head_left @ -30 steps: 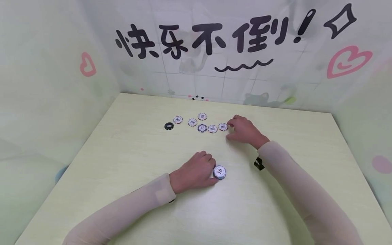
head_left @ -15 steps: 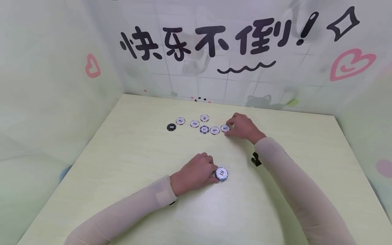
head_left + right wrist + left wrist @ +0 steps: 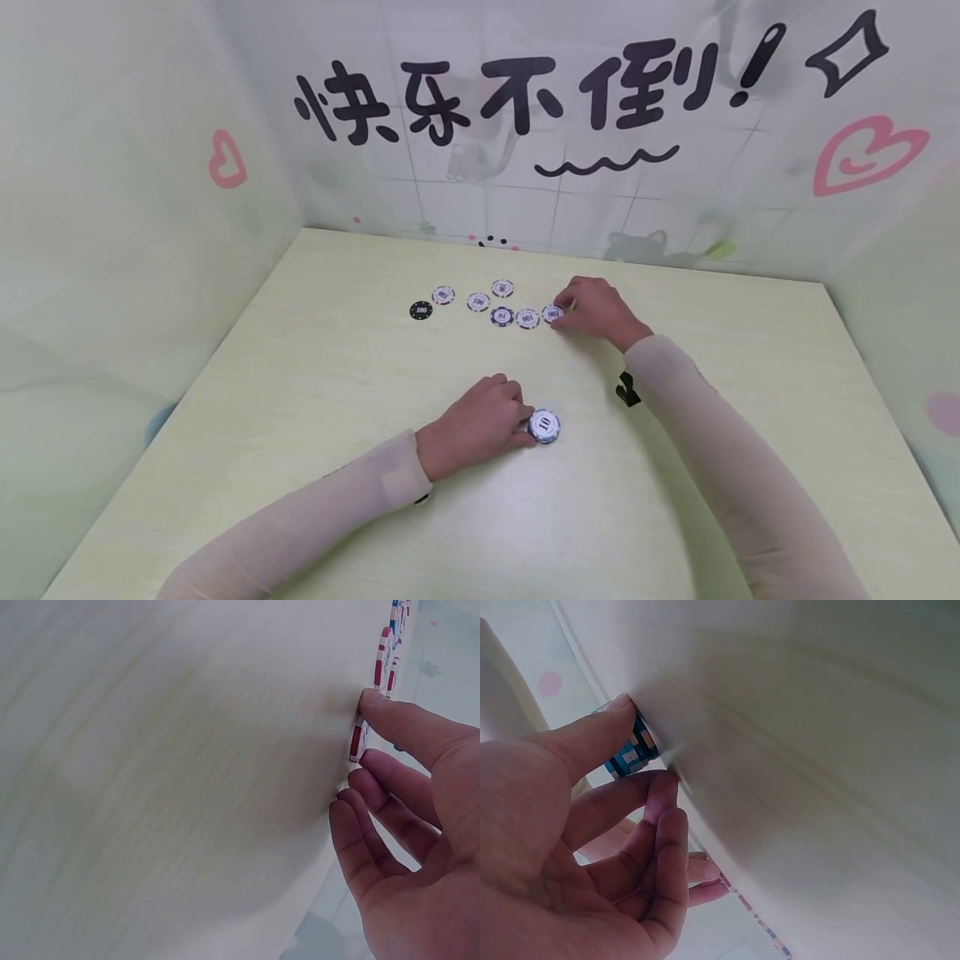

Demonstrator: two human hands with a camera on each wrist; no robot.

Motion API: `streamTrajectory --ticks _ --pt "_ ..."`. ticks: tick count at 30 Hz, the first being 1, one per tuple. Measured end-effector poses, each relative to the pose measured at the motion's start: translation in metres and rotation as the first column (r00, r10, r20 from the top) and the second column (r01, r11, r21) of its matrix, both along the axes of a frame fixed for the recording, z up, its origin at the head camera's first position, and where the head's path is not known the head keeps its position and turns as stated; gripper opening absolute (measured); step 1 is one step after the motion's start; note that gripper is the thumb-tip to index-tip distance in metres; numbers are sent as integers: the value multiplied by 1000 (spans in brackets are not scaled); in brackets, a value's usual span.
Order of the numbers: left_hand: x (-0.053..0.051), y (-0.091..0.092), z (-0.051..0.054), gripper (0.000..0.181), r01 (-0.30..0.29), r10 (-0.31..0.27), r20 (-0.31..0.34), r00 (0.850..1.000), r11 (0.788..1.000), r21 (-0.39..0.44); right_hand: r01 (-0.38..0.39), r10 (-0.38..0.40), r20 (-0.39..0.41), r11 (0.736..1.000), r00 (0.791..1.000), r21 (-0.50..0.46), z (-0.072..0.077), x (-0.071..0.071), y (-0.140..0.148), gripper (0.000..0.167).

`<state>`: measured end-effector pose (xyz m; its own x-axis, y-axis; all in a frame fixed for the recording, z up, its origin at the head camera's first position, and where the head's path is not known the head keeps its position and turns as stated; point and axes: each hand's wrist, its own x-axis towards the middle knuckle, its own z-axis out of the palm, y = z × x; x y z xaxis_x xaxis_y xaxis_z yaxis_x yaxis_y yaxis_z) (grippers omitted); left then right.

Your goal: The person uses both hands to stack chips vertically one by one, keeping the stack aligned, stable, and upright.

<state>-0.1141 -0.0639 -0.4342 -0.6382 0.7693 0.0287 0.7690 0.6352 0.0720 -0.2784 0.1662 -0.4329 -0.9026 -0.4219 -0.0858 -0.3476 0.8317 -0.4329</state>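
Note:
Near the middle of the table, my left hand [image 3: 476, 429] holds a short stack of poker chips [image 3: 544, 426] between thumb and index finger. The top chip reads 10, and the left wrist view shows the stack's blue-and-white edges [image 3: 636, 754]. Further back on the right, my right hand [image 3: 600, 312] pinches a white poker chip [image 3: 552, 314] marked 100, lying flat at the right end of a loose row. Seen from the right wrist, thumb and index finger [image 3: 386, 761] sit at opposite sides of its red-and-white edge [image 3: 357, 739].
Left of the right hand, several single chips lie flat: a white 100 chip [image 3: 527, 319], a dark-rimmed 10 chip [image 3: 502, 317], other white chips [image 3: 478, 302] and a black 100 chip [image 3: 422, 311]. Printed walls [image 3: 480, 192] enclose the pale table [image 3: 337, 350] behind and at the sides.
The right hand's thumb and index finger have closed in on the end chip's sides. The left hand still holds its stack. The whole view has shifted slightly.

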Motion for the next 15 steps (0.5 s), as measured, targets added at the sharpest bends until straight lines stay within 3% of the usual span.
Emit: streamTrajectory --ticks 9,15 --pt "0 -2 1 32 11 -11 -18 1000 1000 -3 66 -68 53 997 996 36 1 1 -5 41" --pt "1 -3 -1 30 25 -25 -38 999 1000 -1 56 -58 38 997 998 54 -1 6 -4 41"
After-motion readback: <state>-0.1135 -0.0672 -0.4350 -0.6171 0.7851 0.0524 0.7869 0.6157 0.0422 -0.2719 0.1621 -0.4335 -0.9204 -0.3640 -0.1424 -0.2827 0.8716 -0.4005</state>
